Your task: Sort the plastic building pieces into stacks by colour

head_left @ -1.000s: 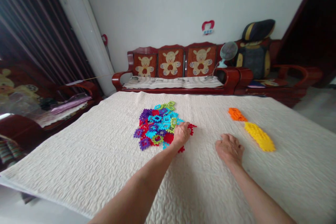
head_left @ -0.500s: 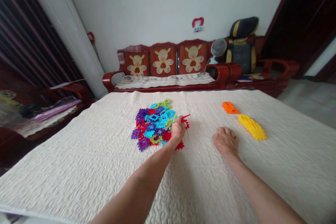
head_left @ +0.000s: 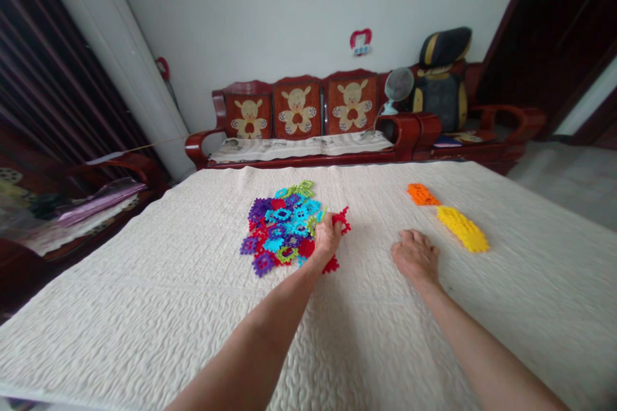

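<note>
A heap of interlocking plastic puzzle pieces [head_left: 273, 244] in purple, red, blue and green lies left of centre on the quilted cloth. At the heap's right edge, my left hand [head_left: 328, 236] is closed on a red puzzle piece [head_left: 343, 221] with toothed edges. Whether it is one piece or more I cannot tell. My right hand [head_left: 415, 254] rests palm down on the cloth, fingers loosely spread and nothing visible in them. Beyond it lie a row of yellow pieces [head_left: 463, 229] and a shorter row of orange pieces [head_left: 423, 194], end to end.
The cream quilted cloth [head_left: 159, 282] covers the whole table. Behind its far edge stands a wooden sofa [head_left: 409, 135] with bear-patterned cushions. A small fan [head_left: 399, 85] and a massage seat pad [head_left: 441, 99] are at the back right.
The red piece in my left hand has turned and now shows more of its face. My right hand stays in place on the cloth. The view has shifted slightly.
</note>
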`<action>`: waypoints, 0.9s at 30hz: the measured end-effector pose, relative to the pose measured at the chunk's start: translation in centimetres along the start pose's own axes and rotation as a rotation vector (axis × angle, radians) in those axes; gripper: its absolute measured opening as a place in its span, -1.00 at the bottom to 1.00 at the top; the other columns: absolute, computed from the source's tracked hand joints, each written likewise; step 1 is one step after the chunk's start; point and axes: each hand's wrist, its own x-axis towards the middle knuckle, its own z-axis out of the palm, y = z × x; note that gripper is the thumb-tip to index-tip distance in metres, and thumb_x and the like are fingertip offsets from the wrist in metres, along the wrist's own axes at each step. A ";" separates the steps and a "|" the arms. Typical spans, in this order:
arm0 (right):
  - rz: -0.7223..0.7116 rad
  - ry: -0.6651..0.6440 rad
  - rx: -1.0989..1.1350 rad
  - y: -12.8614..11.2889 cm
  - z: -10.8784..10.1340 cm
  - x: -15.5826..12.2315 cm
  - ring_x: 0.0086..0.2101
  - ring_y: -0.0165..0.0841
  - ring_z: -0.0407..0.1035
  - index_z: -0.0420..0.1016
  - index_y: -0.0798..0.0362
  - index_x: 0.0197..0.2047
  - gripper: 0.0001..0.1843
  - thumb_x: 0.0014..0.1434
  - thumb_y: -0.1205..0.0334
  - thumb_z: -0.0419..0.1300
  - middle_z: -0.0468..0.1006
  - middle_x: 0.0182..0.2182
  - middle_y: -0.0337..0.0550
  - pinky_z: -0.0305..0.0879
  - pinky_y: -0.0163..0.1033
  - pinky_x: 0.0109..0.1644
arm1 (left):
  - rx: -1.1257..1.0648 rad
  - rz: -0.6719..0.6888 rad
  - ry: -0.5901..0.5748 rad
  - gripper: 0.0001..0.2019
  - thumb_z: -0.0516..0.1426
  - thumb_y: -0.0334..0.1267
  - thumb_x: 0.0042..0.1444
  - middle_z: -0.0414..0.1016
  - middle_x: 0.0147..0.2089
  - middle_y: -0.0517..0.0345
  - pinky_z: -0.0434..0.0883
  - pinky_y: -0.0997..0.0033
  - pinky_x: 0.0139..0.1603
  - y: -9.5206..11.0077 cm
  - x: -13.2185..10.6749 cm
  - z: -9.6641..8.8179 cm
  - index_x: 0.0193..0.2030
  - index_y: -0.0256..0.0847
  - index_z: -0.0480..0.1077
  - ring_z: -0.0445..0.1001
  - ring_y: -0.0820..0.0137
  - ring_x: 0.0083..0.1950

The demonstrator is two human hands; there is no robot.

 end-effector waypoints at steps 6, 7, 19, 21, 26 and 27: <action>0.005 -0.014 -0.008 0.0 0.0 0.0 0.10 -0.09 0.25 0.41 0.12 0.04 -0.64 0.29 0.29 -0.10 0.44 0.05 0.09 0.13 0.01 0.09 | 0.008 -0.017 -0.015 -0.89 0.10 -0.33 0.19 0.42 -0.45 0.18 0.29 0.48 -0.31 0.2 0.1 0.0 -0.37 -0.19 0.38 0.36 0.43 -0.39; 0.007 -0.018 -0.009 0.0 -0.1 0.1 0.10 -0.09 0.25 0.41 0.12 0.04 -0.64 0.29 0.29 -0.10 0.43 0.05 0.09 0.13 0.01 0.09 | 0.016 -0.019 -0.011 -0.88 0.09 -0.33 0.18 0.41 -0.46 0.19 0.28 0.47 -0.31 0.2 0.1 0.0 -0.38 -0.19 0.37 0.35 0.43 -0.40; -0.004 -0.009 -0.005 0.0 -0.2 -0.1 0.10 -0.10 0.25 0.41 0.11 0.05 -0.63 0.29 0.29 -0.11 0.43 0.06 0.08 0.15 0.01 0.10 | 0.119 0.063 0.007 -0.80 0.07 -0.30 0.14 0.40 -0.50 0.14 0.25 0.41 -0.32 -0.4 0.4 0.7 -0.47 -0.23 0.42 0.30 0.42 -0.44; -0.001 -0.018 -0.004 0.0 -0.3 -0.1 0.11 -0.09 0.25 0.41 0.11 0.06 -0.62 0.30 0.28 -0.11 0.43 0.07 0.08 0.16 0.02 0.10 | 0.106 0.073 0.005 -0.78 0.06 -0.28 0.15 0.39 -0.50 0.15 0.25 0.42 -0.32 -0.6 0.5 0.8 -0.48 -0.25 0.43 0.29 0.43 -0.44; -0.004 -0.023 -0.003 0.0 -0.2 -0.1 0.13 -0.08 0.24 0.40 0.12 0.09 -0.59 0.31 0.27 -0.12 0.43 0.09 0.09 0.16 0.04 0.12 | 0.119 0.080 0.003 -0.77 0.08 -0.27 0.13 0.34 -0.52 0.20 0.24 0.44 -0.33 -0.6 0.4 0.8 -0.51 -0.24 0.41 0.25 0.46 -0.45; -0.005 -0.020 -0.001 0.1 -0.2 -0.1 0.13 -0.08 0.25 0.41 0.12 0.10 -0.59 0.31 0.27 -0.12 0.43 0.09 0.09 0.16 0.04 0.12 | 0.128 0.080 0.003 -0.78 0.09 -0.27 0.13 0.35 -0.51 0.19 0.25 0.44 -0.33 -0.5 0.4 0.7 -0.51 -0.24 0.40 0.26 0.46 -0.44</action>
